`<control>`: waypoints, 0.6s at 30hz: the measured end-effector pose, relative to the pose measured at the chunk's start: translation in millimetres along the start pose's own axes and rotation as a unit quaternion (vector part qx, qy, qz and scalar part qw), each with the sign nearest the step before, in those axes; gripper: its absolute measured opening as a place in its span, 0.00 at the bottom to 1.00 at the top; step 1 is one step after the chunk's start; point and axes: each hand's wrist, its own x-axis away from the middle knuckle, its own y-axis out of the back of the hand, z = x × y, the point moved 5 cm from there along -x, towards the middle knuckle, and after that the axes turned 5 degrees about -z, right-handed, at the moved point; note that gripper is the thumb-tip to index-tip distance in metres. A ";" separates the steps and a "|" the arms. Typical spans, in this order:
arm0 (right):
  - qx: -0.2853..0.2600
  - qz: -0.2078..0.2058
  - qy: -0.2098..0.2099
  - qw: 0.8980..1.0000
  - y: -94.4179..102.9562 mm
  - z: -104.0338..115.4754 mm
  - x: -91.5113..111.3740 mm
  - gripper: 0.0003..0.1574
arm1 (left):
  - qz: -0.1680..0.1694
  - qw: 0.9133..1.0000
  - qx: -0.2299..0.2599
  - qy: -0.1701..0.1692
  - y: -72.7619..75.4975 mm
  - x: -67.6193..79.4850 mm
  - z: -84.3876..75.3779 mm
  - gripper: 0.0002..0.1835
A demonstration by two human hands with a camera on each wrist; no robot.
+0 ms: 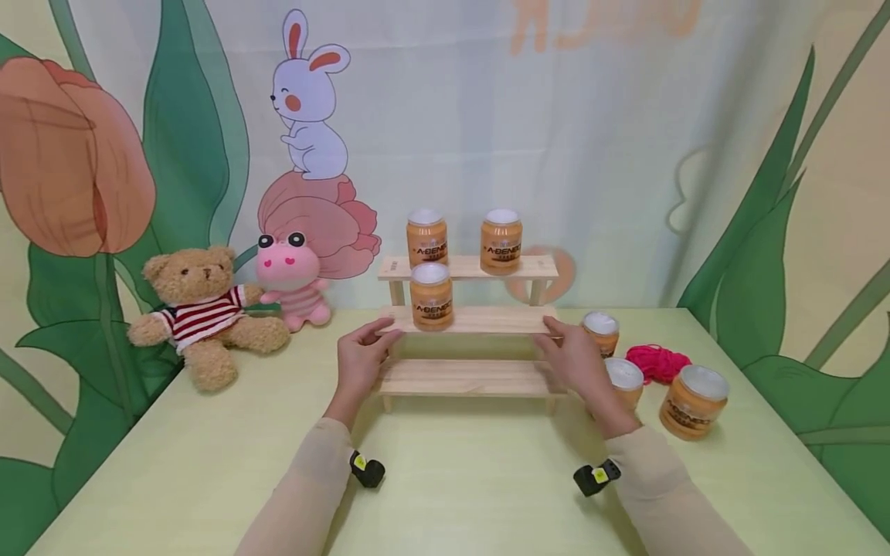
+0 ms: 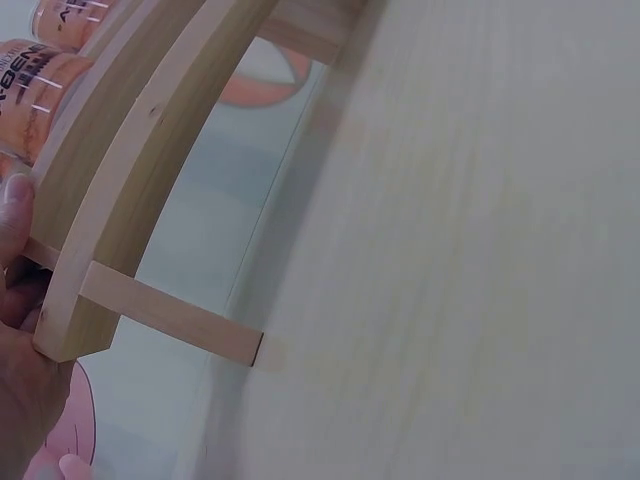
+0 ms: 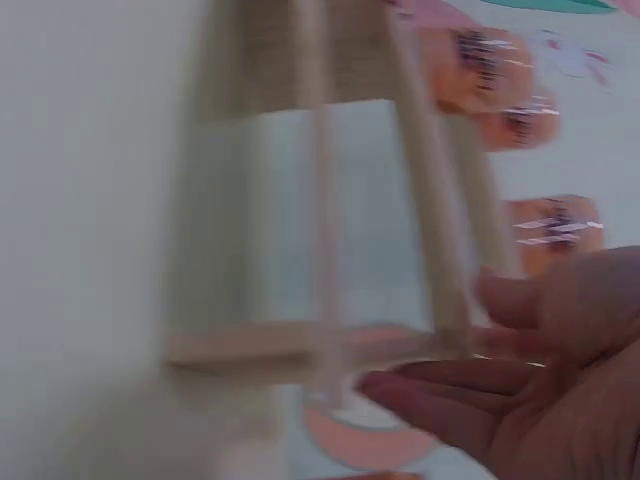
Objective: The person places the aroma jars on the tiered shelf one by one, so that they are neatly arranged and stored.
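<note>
Rack (image 1: 480,378), pale wood with three stepped shelves, is at the table's (image 1: 459,494) middle, 12 o'clock from the person; whether all its feet bear down cannot be told. Left hand (image 1: 359,363) grasps the middle shelf (image 1: 497,319) by its 9 o'clock end, thumb against the wood and fingers tucked beneath. Right hand (image 1: 575,363) grasps the same shelf at its 3 o'clock end between thumb and fingers; blur in the right wrist view hides the exact contact.

From the rack's centre, two orange jars with white lids stand on the top shelf (image 1: 464,267): one jar (image 1: 426,239) at 11 o'clock, another (image 1: 501,243) near 1 o'clock. A third jar (image 1: 432,297) stands on the middle shelf, between 10 and 11 o'clock.

Pink yarn (image 1: 657,363) lies on the table at 3 o'clock of the rack. Around the yarn are three more jars: one (image 1: 601,333) at 10 o'clock, one (image 1: 623,378) at 8, partly behind the right forearm, and one (image 1: 694,401) between 4 and 5.

A bear (image 1: 208,305) in a striped top sits at the rack's 9 o'clock, a pink doll (image 1: 288,270) just beside it. Behind hangs a backdrop (image 1: 445,116) with a printed rabbit (image 1: 316,143) between 10 and 11 o'clock.
</note>
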 end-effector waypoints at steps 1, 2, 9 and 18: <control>0.011 0.031 -0.001 0.999 6.4 3.6 -0.7 0.31 | -0.001 1.000 -0.001 0.001 0.6 -0.2 0.6 0.16; 0.020 0.059 -0.010 0.998 13.3 6.4 -1.1 0.32 | -0.002 1.000 -0.002 0.002 1.2 -0.4 0.9 0.17; 0.025 0.130 -0.032 0.991 69.2 -0.7 -1.1 0.40 | 0.001 1.000 -0.014 0.002 -0.6 -1.0 2.6 0.18; 0.012 0.161 0.026 0.987 138.9 -64.3 7.7 0.40 | -0.005 1.000 -0.021 -0.001 1.6 -2.2 2.5 0.18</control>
